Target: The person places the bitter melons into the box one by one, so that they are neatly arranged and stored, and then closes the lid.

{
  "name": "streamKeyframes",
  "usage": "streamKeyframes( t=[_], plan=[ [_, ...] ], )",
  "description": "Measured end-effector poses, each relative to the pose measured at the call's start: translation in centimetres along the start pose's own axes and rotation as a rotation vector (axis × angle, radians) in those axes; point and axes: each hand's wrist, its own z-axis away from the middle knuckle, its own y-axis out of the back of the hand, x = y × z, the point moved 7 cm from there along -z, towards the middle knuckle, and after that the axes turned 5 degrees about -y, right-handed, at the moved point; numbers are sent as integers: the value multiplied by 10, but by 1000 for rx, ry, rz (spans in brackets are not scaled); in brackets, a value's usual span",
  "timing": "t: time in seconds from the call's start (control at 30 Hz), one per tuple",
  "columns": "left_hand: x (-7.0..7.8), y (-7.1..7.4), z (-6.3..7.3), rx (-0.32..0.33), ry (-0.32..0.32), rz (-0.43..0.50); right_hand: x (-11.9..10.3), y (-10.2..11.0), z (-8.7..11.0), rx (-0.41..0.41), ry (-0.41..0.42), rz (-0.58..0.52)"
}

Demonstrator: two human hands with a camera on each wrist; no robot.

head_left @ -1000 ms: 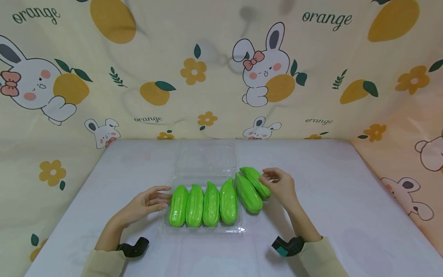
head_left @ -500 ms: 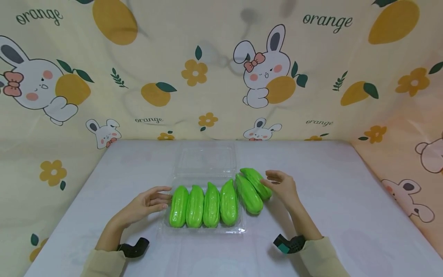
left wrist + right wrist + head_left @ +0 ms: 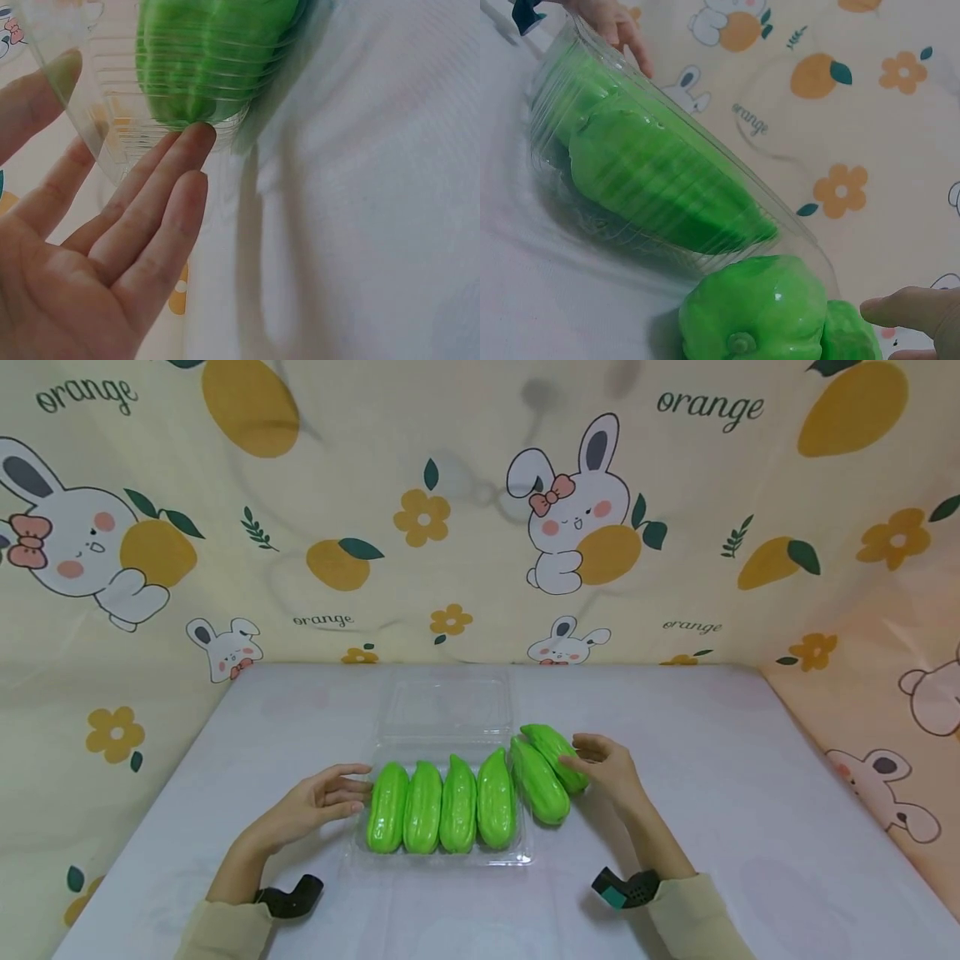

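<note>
Several glossy green toy gourds (image 3: 459,810) with pointed tips lie side by side in a clear plastic box (image 3: 480,860). Flat behind it rests the box's clear lid (image 3: 450,702). My left hand (image 3: 318,797) is at the box's left side, fingers extended; in the left wrist view a fingertip (image 3: 201,136) meets the ribbed wall. Two more gourds lean together just right of the box, a nearer gourd (image 3: 540,781) and an outer gourd (image 3: 557,752). Beside the outer one is my right hand (image 3: 606,768), fingers loosely bent, with its thumb overlapping the gourd in the head view.
A white-covered table (image 3: 712,777) carries everything, with bare cloth left and right of the hands. Behind it hangs a cream curtain (image 3: 465,560) printed with rabbits and oranges. Each wrist wears a black camera mount (image 3: 292,896).
My right hand shifts slightly out from the outer gourd, then back toward it. The left hand, the box and the gourds stay where they were.
</note>
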Motion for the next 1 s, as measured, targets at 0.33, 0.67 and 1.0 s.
streamKeyframes(
  t=[0.33, 0.67, 1.0],
  plan=[
    [1, 1, 0, 4, 10, 2, 7, -3, -3, -17, -20, 37],
    [1, 0, 0, 1, 14, -2, 6, -7, -3, -21, 14, 66],
    [4, -1, 0, -2, 7, -3, 6, -6, -3, 1, 16, 71]
  ],
)
